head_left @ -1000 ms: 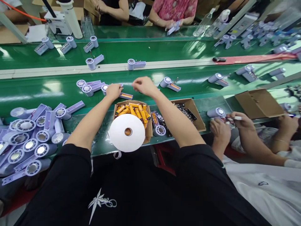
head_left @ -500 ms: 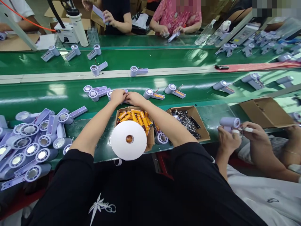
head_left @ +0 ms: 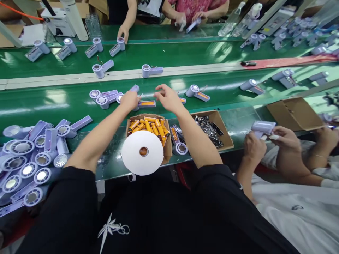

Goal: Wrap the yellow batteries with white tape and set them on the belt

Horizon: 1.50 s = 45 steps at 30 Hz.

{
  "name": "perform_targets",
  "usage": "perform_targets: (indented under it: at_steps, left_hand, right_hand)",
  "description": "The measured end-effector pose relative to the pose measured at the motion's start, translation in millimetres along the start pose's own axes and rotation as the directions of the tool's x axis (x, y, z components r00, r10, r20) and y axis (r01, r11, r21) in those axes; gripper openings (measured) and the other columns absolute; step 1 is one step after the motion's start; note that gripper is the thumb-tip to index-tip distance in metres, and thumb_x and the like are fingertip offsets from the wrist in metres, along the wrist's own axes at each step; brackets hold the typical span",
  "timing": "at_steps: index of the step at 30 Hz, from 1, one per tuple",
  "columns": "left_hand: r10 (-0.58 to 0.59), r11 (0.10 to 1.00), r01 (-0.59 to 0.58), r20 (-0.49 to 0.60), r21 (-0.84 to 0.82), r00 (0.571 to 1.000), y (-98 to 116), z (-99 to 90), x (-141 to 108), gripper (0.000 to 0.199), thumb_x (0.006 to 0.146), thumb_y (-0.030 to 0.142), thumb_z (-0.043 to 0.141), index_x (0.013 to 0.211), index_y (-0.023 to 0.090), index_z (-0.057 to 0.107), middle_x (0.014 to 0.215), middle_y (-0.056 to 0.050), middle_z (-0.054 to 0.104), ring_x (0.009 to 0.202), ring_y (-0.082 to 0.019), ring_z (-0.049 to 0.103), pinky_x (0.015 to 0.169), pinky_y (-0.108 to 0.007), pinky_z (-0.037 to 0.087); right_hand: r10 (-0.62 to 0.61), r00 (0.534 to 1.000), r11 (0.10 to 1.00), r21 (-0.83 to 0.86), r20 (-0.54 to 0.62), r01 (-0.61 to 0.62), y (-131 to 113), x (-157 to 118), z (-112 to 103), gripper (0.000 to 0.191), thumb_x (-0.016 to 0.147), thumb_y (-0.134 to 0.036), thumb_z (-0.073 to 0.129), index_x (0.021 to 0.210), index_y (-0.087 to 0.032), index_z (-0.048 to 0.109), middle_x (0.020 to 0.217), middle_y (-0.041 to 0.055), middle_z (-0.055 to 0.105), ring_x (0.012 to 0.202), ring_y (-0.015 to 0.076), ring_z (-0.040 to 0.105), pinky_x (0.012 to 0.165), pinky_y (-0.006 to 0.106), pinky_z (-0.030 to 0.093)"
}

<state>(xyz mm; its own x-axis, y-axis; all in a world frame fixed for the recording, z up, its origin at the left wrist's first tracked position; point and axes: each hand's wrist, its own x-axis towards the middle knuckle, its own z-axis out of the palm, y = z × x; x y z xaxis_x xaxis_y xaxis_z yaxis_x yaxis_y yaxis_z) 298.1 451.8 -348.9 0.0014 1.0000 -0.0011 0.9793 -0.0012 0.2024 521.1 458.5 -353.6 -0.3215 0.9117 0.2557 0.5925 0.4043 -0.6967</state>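
My left hand (head_left: 129, 101) is closed on a purple fan housing (head_left: 147, 103) whose handle, with an orange battery in it, points right over the green belt. To its right my right hand (head_left: 167, 98) is raised with fingers apart and holds nothing. Another housing (head_left: 197, 92) with an orange battery lies further right, and one more is partly hidden behind my right hand. Left of my left hand are several purple housings (head_left: 102, 101). Nearer me, a cardboard box (head_left: 168, 155) holds orange batteries (head_left: 152, 127), with a white paper roll (head_left: 132, 155) at its front.
A pile of purple housings (head_left: 34, 169) fills the left side. A box of small dark parts (head_left: 228, 141) stands right of the battery box, and a housing (head_left: 181, 148) lies between them. A co-worker's hands (head_left: 255, 146) work at the right. Across the belt, a person's hand (head_left: 123, 33) touches a housing.
My right hand has come away to the right and opened. The housing at my left hand now shows its orange battery. Across the belt, a person's hand has come down to a housing.
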Motion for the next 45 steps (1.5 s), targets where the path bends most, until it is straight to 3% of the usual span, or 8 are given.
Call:
perform_targets:
  at_steps: [2, 7, 15, 18, 21, 25, 32, 45]
  left_hand:
    - [0.262, 0.965, -0.262, -0.082, 0.016, 0.962, -19, -16.7, -51, 0.053, 0.105, 0.045, 0.061, 0.147, 0.013, 0.068, 0.151, -0.022, 0.068, 0.146, -0.04, 0.056, 0.124, -0.053, 0.044]
    - [0.755, 0.61, -0.793, 0.296, 0.012, 0.585, -61, -20.9, -211, 0.093, 0.079, 0.057, 0.091, 0.162, 0.035, 0.056, 0.166, -0.011, 0.06, 0.161, -0.041, 0.042, 0.134, -0.058, 0.028]
    - [0.672, 0.619, -0.771, 0.407, 0.149, 0.618, -32, -18.4, -235, 0.081, 0.084, 0.024, 0.082, 0.161, 0.031, 0.057, 0.17, -0.012, 0.054, 0.162, -0.05, 0.034, 0.126, -0.071, 0.034]
    - [0.719, 0.623, -0.774, 0.307, 0.112, 0.623, -57, -31.0, -253, 0.079, 0.081, 0.027, 0.085, 0.156, 0.028, 0.06, 0.162, -0.012, 0.062, 0.162, -0.047, 0.035, 0.127, -0.062, 0.04]
    - [0.713, 0.692, -0.713, 0.043, 0.114, 0.7, -89, -30.0, -282, 0.073, 0.081, 0.035, 0.088, 0.148, 0.023, 0.063, 0.15, -0.015, 0.068, 0.154, -0.047, 0.043, 0.128, -0.061, 0.042]
    - [0.606, 0.794, -0.594, -0.251, 0.129, 0.755, -100, -14.9, -306, 0.071, 0.083, 0.033, 0.086, 0.149, 0.023, 0.06, 0.142, -0.016, 0.071, 0.15, -0.047, 0.046, 0.125, -0.065, 0.044]
    - [0.594, 0.804, -0.553, -0.273, 0.218, 0.757, -85, -0.9, -317, 0.07, 0.085, 0.019, 0.079, 0.151, 0.024, 0.057, 0.142, -0.014, 0.073, 0.147, -0.042, 0.05, 0.123, -0.059, 0.045]
    - [0.598, 0.797, -0.513, -0.308, 0.318, 0.74, -81, 8.4, -321, 0.063, 0.09, 0.019, 0.076, 0.151, 0.018, 0.058, 0.142, -0.014, 0.075, 0.141, -0.042, 0.053, 0.117, -0.056, 0.046]
  right_hand:
    - [-0.05, 0.99, 0.999, -0.026, -0.128, 0.048, 0, -59, -29, 0.035, 0.099, -0.029, 0.066, 0.132, -0.02, 0.072, 0.131, 0.0127, 0.08, 0.117, 0.0294, 0.074, 0.112, 0.048, 0.053]
    - [-0.028, 0.999, 0.999, 0.035, -0.046, 0.03, -5, -192, -49, 0.028, 0.104, -0.042, 0.064, 0.12, -0.024, 0.078, 0.112, 0.0083, 0.081, 0.098, 0.0256, 0.075, 0.094, 0.042, 0.06]
    - [0.138, 0.978, 0.943, -0.323, 0.159, -0.081, -24, -119, 3, 0.028, 0.094, -0.041, 0.08, 0.094, -0.013, 0.084, 0.115, 0.0171, 0.073, 0.114, 0.0326, 0.07, 0.106, 0.045, 0.056]
    - [0.099, 0.993, 0.978, 0.176, 0.061, -0.109, -20, -120, 0, 0.031, 0.088, -0.048, 0.086, 0.095, -0.018, 0.079, 0.111, 0.0104, 0.077, 0.107, 0.0262, 0.073, 0.104, 0.042, 0.058]
    - [0.129, 0.992, 0.693, 0.714, 0.008, -0.096, -25, -148, -7, 0.055, 0.08, -0.07, 0.088, 0.102, -0.024, 0.066, 0.093, 0.0015, 0.078, 0.088, 0.0199, 0.074, 0.088, 0.036, 0.063]
    - [0.115, 0.985, 0.486, 0.857, 0.131, -0.171, -58, -183, -5, 0.063, 0.079, -0.077, 0.087, 0.103, -0.028, 0.054, 0.074, -0.0086, 0.064, 0.065, 0.0124, 0.063, 0.069, 0.026, 0.06]
    - [-0.017, 0.966, 0.751, 0.641, 0.259, -0.159, -95, -199, 1, 0.064, 0.082, -0.071, 0.087, 0.121, -0.023, 0.071, 0.11, 0.0058, 0.078, 0.103, 0.0242, 0.074, 0.1, 0.041, 0.06]
    - [0.059, 0.997, 0.934, 0.355, -0.041, -0.04, -96, -214, 25, 0.085, 0.061, -0.083, 0.094, 0.111, -0.017, 0.08, 0.076, 0.0002, 0.062, 0.068, 0.017, 0.053, 0.066, 0.034, 0.052]
